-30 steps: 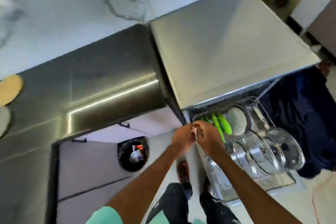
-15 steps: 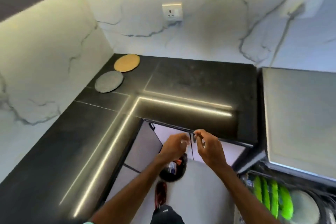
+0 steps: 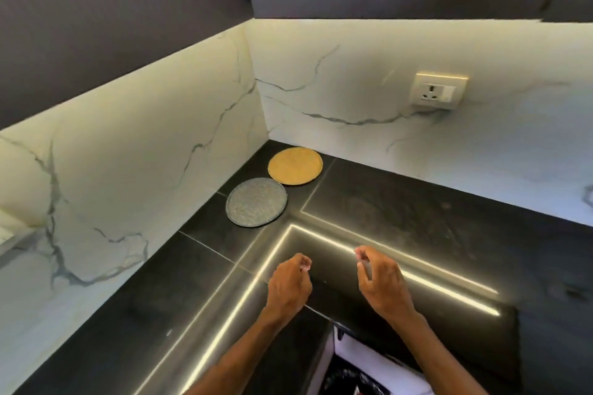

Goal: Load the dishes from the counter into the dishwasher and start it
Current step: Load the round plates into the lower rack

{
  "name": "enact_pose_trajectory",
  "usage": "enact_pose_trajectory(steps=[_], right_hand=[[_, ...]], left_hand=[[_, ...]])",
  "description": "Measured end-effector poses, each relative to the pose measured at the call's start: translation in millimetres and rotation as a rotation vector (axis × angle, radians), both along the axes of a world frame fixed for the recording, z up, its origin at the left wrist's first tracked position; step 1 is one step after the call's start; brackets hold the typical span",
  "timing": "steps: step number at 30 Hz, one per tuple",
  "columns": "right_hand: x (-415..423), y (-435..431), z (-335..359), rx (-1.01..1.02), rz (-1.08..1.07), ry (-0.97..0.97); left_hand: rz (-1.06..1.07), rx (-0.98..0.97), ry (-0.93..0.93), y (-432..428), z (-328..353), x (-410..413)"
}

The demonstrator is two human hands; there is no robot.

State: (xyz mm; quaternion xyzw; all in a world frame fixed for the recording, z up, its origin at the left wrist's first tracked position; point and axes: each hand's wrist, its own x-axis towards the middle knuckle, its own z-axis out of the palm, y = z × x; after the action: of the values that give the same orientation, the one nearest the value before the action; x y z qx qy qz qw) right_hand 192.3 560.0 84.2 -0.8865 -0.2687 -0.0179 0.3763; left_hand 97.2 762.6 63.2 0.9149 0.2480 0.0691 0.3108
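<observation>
Both hands hover above the dark counter [image 3: 417, 212] near its inner corner, apart from each other and touching nothing on it. The left hand [image 3: 288, 289] has its fingers loosely curled and holds nothing. The right hand [image 3: 383, 285] has its fingertips drawn close to the thumb, and I cannot tell whether it pinches something small. The dishes still to be loaded lie flat in the far corner by the marble wall: the grey plate [image 3: 256, 207] nearer, and the yellow plate [image 3: 295, 166] just beyond it, their rims almost meeting. The dishwasher is out of sight. The step in hand looks like the reach for these two. It would go best to take the grey plate first, since it is closest. It lies flush on the stone, so I would slide it toward the counter edge or tip up its rim with the fingertips before gripping, rather than clawing at it from above. One hand per plate should serve, each carried level. Compared with half a second ago, the hands have separated; then their fingertips nearly met over the cupboard fronts below the counter edge. The view has lifted as well: the rack with green items at lower right has gone, and the plates sit nearer the middle.
</observation>
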Motion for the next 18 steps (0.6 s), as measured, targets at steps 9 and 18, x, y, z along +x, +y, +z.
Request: enact_pose_trajectory(steps=[9, 18], right_hand=[[69, 129, -59, -0.239, 0.222, 0.129], [193, 255, -79, -0.442, 0.303, -0.016]], left_hand=[[0.076, 0.294, -0.085, 140, -46, 54], [-0.12, 0.484, -0.051, 192, -82, 87]])
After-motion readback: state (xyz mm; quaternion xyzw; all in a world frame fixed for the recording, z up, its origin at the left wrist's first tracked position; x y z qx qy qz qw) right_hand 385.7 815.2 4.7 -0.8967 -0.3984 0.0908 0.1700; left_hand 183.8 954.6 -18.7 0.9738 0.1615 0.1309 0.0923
